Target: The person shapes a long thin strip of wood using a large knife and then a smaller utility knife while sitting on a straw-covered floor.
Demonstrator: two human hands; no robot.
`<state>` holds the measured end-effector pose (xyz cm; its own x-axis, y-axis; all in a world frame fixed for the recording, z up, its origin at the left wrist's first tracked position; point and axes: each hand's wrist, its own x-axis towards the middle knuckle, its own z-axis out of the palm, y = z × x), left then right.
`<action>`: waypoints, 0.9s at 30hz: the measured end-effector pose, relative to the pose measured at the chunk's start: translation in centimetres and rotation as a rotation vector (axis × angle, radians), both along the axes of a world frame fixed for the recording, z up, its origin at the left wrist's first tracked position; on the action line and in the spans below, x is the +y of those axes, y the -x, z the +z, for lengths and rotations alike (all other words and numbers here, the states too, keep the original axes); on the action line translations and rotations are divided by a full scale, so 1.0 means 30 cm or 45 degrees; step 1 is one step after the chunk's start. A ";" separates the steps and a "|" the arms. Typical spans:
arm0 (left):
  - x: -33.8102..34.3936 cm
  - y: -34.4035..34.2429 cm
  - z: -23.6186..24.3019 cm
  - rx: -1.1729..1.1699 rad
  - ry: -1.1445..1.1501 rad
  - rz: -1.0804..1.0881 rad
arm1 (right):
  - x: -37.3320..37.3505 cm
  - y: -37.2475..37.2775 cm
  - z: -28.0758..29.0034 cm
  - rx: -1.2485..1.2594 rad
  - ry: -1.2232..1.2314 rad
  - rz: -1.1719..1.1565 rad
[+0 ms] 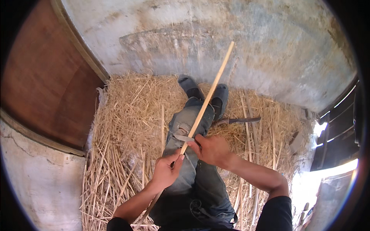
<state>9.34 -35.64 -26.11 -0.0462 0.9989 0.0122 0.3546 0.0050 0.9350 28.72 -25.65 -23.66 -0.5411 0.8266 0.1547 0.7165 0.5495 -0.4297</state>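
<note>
A long, pale wooden stick point(211, 92) slants over my legs, its far end raised toward the wall. My left hand point(166, 169) is closed round its lower part, above my thigh. Just beyond, my right hand point(211, 149) grips a small knife, whose handle is hidden in the fingers. The knife blade point(182, 137) lies across the stick near my knee and points left. A length of wood point(149, 208) shows below my left forearm; I cannot tell whether it is the same stick.
Straw point(127, 111) covers the floor round my outstretched legs. A larger dark-bladed knife point(244, 120) lies right of my feet, near several loose sticks point(256, 144). A stained wall point(192, 42) stands ahead, a brown door panel point(46, 73) at left and dark slats point(337, 127) at right.
</note>
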 end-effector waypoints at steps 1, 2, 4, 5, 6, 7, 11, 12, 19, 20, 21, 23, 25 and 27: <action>0.001 -0.005 0.001 0.082 -0.074 0.005 | 0.011 0.002 -0.018 0.020 -0.125 0.006; -0.001 -0.004 0.004 0.081 -0.065 0.003 | 0.023 0.004 -0.039 0.040 -0.249 0.013; -0.001 -0.002 0.015 0.239 -0.163 0.015 | 0.058 0.005 -0.078 0.061 -0.340 0.056; -0.004 -0.004 0.012 0.237 -0.160 0.014 | 0.076 0.007 -0.096 0.085 -0.434 0.103; -0.007 0.001 0.007 0.228 -0.153 0.039 | 0.094 0.015 -0.109 0.069 -0.462 0.081; -0.007 0.004 0.010 0.216 -0.153 0.063 | 0.124 0.014 -0.114 0.051 -0.497 0.056; -0.123 0.003 0.038 0.299 -0.136 -0.035 | 0.545 -0.316 -0.064 0.131 -0.138 -0.793; -0.140 0.009 0.027 0.202 -0.154 -0.005 | 0.601 -0.415 -0.067 0.100 -0.121 -0.860; -0.135 0.083 -0.037 -0.359 0.037 0.056 | 0.507 -0.401 0.030 0.598 -0.084 -0.721; -0.128 0.080 -0.004 -0.471 0.192 0.047 | 0.481 -0.382 0.014 0.599 -0.080 -0.727; -0.119 0.078 0.033 -0.575 0.347 0.036 | 0.449 -0.362 0.004 0.669 -0.112 -0.632; -0.093 0.070 0.069 -0.598 0.371 -0.050 | 0.371 -0.292 0.007 0.747 -0.143 -0.531; -0.071 0.071 0.078 -0.630 0.387 -0.115 | 0.269 -0.202 0.051 0.769 0.074 -0.372; -0.039 0.063 0.068 -0.689 0.416 -0.197 | 0.212 -0.154 0.029 0.645 0.116 -0.206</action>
